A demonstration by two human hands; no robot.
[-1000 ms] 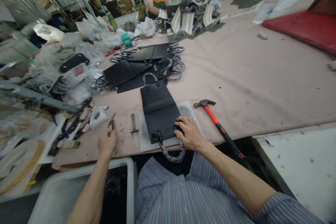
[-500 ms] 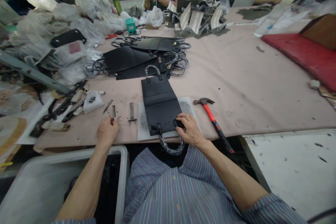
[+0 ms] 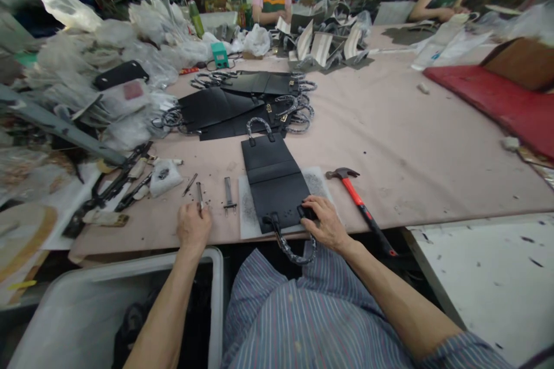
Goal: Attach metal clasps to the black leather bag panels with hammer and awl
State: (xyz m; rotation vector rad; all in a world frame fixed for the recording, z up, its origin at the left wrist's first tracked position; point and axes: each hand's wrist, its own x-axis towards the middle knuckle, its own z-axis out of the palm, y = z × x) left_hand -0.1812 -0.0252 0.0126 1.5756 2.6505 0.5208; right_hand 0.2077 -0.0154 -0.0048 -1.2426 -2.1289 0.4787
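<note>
A tab [image 3: 302, 211] on the panel [image 3: 277, 184] is pinched by the right hand [image 3: 325, 223], and a rod [image 3: 199, 191] is touched by the left hand [image 3: 193, 226], grip unclear.

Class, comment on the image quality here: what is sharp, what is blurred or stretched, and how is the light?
Head view: the hammer and black panel look fairly clear; head view: the tan-rimmed roll at lower left is smeared and stretched; head view: light looks muted, shadows soft.
</note>
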